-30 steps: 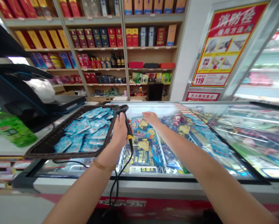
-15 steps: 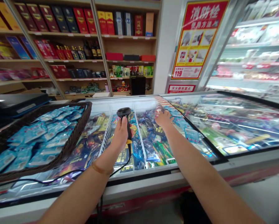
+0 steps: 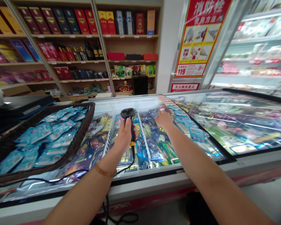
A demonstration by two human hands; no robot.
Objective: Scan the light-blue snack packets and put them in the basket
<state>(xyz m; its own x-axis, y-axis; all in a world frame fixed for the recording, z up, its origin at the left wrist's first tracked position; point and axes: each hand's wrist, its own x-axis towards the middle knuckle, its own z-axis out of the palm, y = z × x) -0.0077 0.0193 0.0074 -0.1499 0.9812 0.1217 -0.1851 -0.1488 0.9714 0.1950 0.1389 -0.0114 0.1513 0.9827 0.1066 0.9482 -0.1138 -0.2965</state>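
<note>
My left hand (image 3: 124, 135) is closed round the handle of a black barcode scanner (image 3: 128, 113), held upright above the open freezer with its head at the top. A black cable runs down from the handle. Farther back, my right hand (image 3: 164, 118) reaches down into the freezer, its fingers bent over a clear-wrapped package (image 3: 163, 107) with reddish print. Blur and the back of the hand hide most of the grip. Dark blue and green ice cream packs (image 3: 152, 137) lie under that hand. Light blue packs (image 3: 186, 122) are just to its right.
A dark wicker basket (image 3: 80, 139) of blue sachets (image 3: 40, 132) stands at the left on the freezer. White wire dividers (image 3: 144, 140) separate the packs. A black-framed glass lid (image 3: 243, 125) covers the right side. Shelves of boxed goods (image 3: 72, 20) stand behind.
The view has shifted slightly, moving the scene rightward. My right hand has moved a little left over the packs, its fingers less spread. The scanner stays in my left hand.
</note>
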